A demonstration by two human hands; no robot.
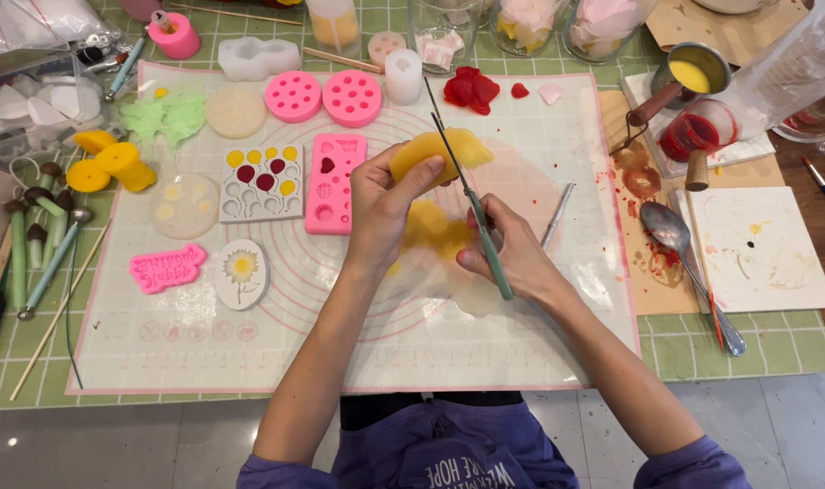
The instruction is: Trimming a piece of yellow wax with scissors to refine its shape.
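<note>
My left hand (382, 206) pinches a yellow fan-shaped wax piece (441, 152) above the translucent craft mat (358, 335). My right hand (510, 254) grips small scissors (467, 190) with a teal-green handle, and their thin dark blades point up and away, crossing the yellow piece. Below the hands lie yellow trimmings (435, 231), blurred, on the mat.
Pink silicone moulds (334, 183), round pink moulds (322, 97), a white mould with yellow and red cavities (262, 181) and a flower mould (241, 273) lie to the left. Red wax petals (471, 89), a pot of yellow wax (691, 74), a red-filled cup (699, 132) and a spoon (675, 237) sit at the right.
</note>
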